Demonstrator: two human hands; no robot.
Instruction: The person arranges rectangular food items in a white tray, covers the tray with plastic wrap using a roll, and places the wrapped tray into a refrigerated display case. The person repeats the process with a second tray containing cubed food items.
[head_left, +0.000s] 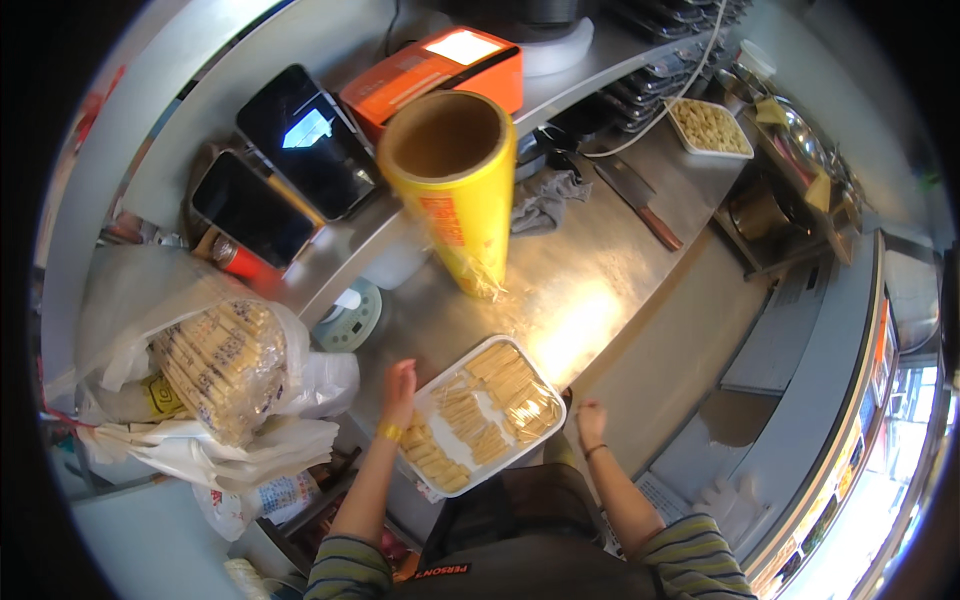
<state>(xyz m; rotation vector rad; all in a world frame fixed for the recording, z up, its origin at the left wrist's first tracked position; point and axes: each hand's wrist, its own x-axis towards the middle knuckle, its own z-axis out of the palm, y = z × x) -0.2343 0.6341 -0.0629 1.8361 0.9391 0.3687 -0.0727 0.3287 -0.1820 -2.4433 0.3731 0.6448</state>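
Observation:
A white tray (553, 429) lies in front of me at the steel counter's edge, holding rows of pale strips and rolled pieces of food under shiny clear film. My left hand (400, 390) is at the tray's upper left rim, fingers curled; whether it grips the film or rim is unclear. Beyond the tray's right side hangs my right hand (591, 421), its fingers bent; nothing plain shows in it. A large yellow roll of cling film (472, 217) stands upright behind the tray, a loose film end crumpled at its base.
A cleaver (641, 202) and a grey cloth (546, 201) lie on the steel counter (570, 277). A kitchen scale (351, 319) is left of the roll. Bagged wrapped chopsticks (225, 360) crowd the left. Two phones (307, 142) and an orange device (435, 71) occupy the shelf. Another food tray (709, 129) stands farther back.

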